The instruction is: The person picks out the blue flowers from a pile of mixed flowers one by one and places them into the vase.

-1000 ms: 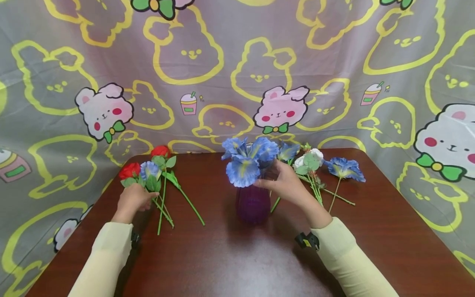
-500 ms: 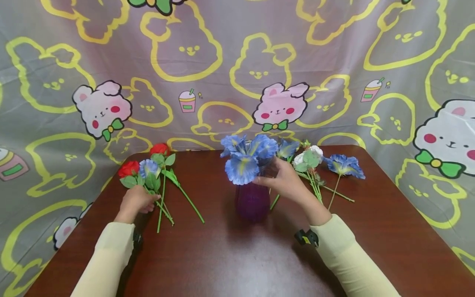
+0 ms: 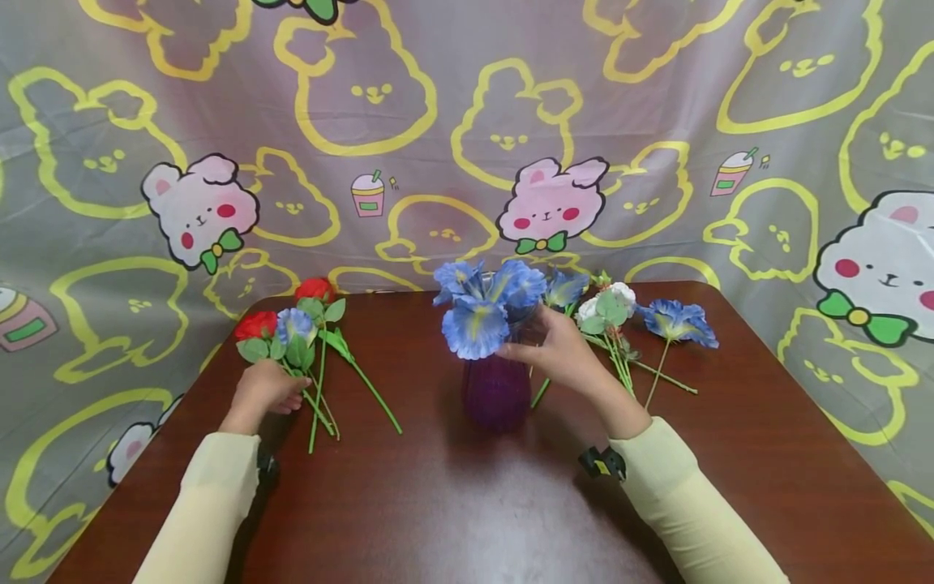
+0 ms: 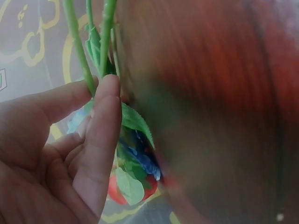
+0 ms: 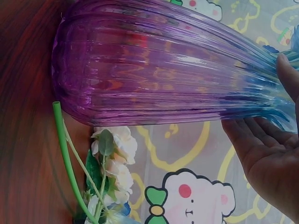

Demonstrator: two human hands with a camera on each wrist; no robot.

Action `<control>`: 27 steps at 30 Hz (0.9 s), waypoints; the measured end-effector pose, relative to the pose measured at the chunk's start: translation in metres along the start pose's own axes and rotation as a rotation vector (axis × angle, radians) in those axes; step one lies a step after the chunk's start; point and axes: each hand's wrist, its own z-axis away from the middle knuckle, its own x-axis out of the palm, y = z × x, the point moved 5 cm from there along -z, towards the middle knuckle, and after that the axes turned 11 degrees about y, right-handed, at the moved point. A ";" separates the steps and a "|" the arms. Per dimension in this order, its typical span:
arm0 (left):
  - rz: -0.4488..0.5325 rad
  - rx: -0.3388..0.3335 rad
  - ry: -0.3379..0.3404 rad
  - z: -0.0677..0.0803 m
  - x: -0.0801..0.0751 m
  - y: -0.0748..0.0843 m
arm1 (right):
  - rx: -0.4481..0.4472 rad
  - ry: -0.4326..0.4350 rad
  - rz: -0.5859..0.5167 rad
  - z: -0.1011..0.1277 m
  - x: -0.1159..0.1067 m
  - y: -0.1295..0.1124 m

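Note:
Over at the left of the table, my left hand (image 3: 264, 389) pinches a green flower stem (image 4: 80, 46) between thumb and index finger. Just beyond it lie a red rose (image 3: 257, 325) and a small blue flower (image 3: 295, 324); which bloom the pinched stem belongs to, I cannot tell. My right hand (image 3: 562, 353) holds the neck of a ribbed, see-through vase (image 3: 499, 397), purple below and bluish at the top in the right wrist view. The vase stands upright on the table, with blue irises (image 3: 477, 316) spreading over its mouth.
Another red rose (image 3: 315, 289) and loose stems lie beside the left hand. To the right of the vase are white roses (image 3: 613, 308) and a blue iris (image 3: 679, 323) lying on the brown table (image 3: 438, 519). A patterned curtain (image 3: 409, 73) hangs behind.
At the left, the red rose, the blue flower and the stems under the left hand have shifted slightly. The right hand stays on the vase's neck. The head view tilts slightly.

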 end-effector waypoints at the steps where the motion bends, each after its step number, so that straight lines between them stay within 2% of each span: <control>1: 0.005 -0.002 0.001 0.000 -0.001 0.000 | 0.000 -0.001 -0.002 0.000 0.000 0.000; 7: 0.033 -0.020 0.011 0.001 -0.009 -0.002 | 0.000 -0.003 -0.014 -0.001 0.000 0.000; 16: 0.084 -0.051 0.034 0.001 -0.020 -0.013 | 0.002 -0.007 -0.026 -0.002 0.000 0.003; 27: -0.048 -0.034 0.077 0.004 -0.029 -0.028 | 0.005 -0.015 -0.017 -0.001 0.000 0.002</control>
